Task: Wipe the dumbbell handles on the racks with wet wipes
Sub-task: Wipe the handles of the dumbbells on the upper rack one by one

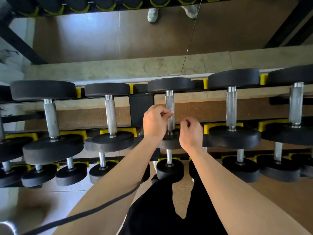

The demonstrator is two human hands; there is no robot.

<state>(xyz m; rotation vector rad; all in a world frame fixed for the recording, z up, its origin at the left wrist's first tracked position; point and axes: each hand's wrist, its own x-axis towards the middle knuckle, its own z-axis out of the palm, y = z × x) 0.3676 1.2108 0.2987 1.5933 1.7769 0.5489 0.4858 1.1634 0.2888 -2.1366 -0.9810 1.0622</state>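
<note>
The knurled steel handle (169, 102) of the middle dumbbell on the upper tier sits just above the picture's centre, running from 12 to 6 o'clock between its two black heads; the far head (169, 84) lies at the handle's 12 o'clock, and the near head is mostly covered by the wrists.

The left hand (155, 122) is at the handle's 8 o'clock, fingers curled and bunched against the thumb, their tips meeting the bar's left side about halfway down; a small pale fleck (171, 113) shows at those tips, too small to tell whether it is a wipe or glare on the metal. The right hand (191, 132) is at the handle's 5 o'clock, just beside the bar's lower end, fingers curled narrow toward the palm; whether either hand holds anything cannot be told.

Seen from the left hand the bar stands at 2 o'clock; from the right hand, at 11 o'clock; it passes between the two sets of knuckles.

The rack's black upright (141, 106) is at the left hand's 10 o'clock; yellow cradles (207, 128) seat the dumbbell heads; neighbouring handles lie at 9 o'clock (110, 114) and 3 o'clock (231, 107); smaller dumbbells (169, 168) fill the lower tier at 6 o'clock; a black cable (101, 207) crosses the left forearm.
</note>
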